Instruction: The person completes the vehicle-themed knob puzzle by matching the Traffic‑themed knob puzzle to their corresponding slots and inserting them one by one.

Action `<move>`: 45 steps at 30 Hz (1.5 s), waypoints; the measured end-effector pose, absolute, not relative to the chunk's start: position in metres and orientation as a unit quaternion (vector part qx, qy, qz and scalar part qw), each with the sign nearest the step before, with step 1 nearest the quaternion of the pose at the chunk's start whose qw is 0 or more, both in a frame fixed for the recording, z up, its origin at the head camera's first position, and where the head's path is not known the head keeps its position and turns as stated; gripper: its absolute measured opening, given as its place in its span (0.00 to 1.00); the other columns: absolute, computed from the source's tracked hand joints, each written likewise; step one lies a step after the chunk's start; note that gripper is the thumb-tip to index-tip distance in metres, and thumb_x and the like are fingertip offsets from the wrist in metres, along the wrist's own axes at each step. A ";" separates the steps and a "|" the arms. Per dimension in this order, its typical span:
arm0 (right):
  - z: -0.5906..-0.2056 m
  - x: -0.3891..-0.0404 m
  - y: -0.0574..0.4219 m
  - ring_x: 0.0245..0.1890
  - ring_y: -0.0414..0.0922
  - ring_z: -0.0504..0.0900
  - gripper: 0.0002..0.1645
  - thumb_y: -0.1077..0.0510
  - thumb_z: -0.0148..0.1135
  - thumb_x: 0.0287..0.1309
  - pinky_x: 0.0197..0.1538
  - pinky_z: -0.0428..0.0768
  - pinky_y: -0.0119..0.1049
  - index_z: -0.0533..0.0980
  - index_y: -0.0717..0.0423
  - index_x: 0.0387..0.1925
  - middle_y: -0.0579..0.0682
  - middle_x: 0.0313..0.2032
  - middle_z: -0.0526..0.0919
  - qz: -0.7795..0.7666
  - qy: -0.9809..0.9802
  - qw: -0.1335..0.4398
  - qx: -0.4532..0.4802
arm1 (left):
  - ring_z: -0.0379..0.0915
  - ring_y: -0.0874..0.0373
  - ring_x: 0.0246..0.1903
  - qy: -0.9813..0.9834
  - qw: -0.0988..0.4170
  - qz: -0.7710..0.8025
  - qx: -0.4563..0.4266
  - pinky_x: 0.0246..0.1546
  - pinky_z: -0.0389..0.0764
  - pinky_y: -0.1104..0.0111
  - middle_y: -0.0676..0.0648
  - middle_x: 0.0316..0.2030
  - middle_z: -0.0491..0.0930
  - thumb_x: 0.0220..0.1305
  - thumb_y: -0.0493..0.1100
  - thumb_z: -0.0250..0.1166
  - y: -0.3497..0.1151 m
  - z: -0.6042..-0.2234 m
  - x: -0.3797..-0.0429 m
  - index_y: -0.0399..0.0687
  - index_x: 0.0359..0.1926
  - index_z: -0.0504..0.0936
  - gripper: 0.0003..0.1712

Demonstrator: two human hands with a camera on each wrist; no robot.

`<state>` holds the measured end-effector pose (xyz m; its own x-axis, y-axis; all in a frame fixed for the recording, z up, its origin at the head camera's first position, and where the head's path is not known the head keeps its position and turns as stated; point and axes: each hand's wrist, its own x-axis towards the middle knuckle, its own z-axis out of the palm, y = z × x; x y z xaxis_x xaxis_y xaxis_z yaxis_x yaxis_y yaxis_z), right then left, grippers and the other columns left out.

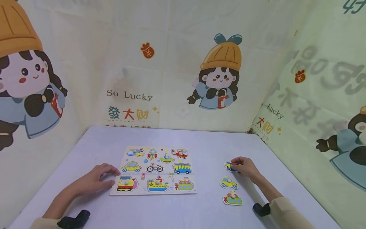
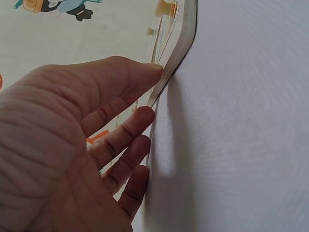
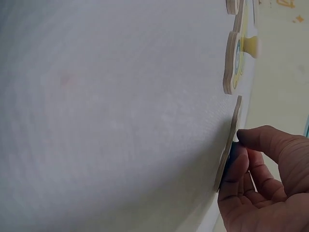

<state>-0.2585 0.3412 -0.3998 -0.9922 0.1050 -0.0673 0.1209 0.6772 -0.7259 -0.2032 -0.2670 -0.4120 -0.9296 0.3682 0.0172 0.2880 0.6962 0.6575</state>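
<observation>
A flat puzzle board (image 1: pixel 143 193) with colourful vehicle pictures, some bearing knobs, lies left of centre on the table. At its left edge is my left hand (image 1: pixel 94 181), fingers loosely bent; in the left wrist view the thumb touches the side of the board (image 2: pixel 186 34). To the right, my right hand (image 1: pixel 247 168) pinches a blue and yellow bus puzzle piece (image 1: pixel 227 166), partly covered by the fingers. The right wrist view shows that piece (image 3: pixel 233 123) edge-on; whether it touches the table I cannot tell. Nearer lie a yellow car piece (image 1: pixel 228 183) and a green submarine piece (image 1: pixel 234 199).
A white-covered table (image 1: pixel 211 152) carries everything. Behind it hangs a cream cloth (image 1: pixel 174 82) printed with cartoon figures, reaching round both sides. Black straps (image 1: pixel 75 220) show at both wrists.
</observation>
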 end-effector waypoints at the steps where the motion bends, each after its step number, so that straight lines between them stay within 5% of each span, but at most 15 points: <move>1: -0.400 -0.259 0.341 0.38 0.46 0.79 0.16 0.62 0.70 0.61 0.34 0.79 0.34 0.79 0.66 0.47 0.54 0.40 0.84 -0.396 0.916 0.009 0.062 | 0.68 0.41 0.58 0.919 0.058 0.346 0.178 0.61 0.69 0.34 0.46 0.53 0.78 0.61 0.42 0.73 -0.267 -0.412 -0.203 0.47 0.52 0.81 0.19; 45: -0.385 -0.241 0.289 0.43 0.46 0.80 0.18 0.57 0.69 0.65 0.47 0.81 0.33 0.79 0.62 0.52 0.53 0.46 0.84 -0.510 0.859 0.039 0.018 | 0.68 0.40 0.59 0.916 0.064 0.355 0.177 0.62 0.67 0.34 0.47 0.53 0.78 0.61 0.42 0.73 -0.267 -0.412 -0.203 0.48 0.51 0.81 0.18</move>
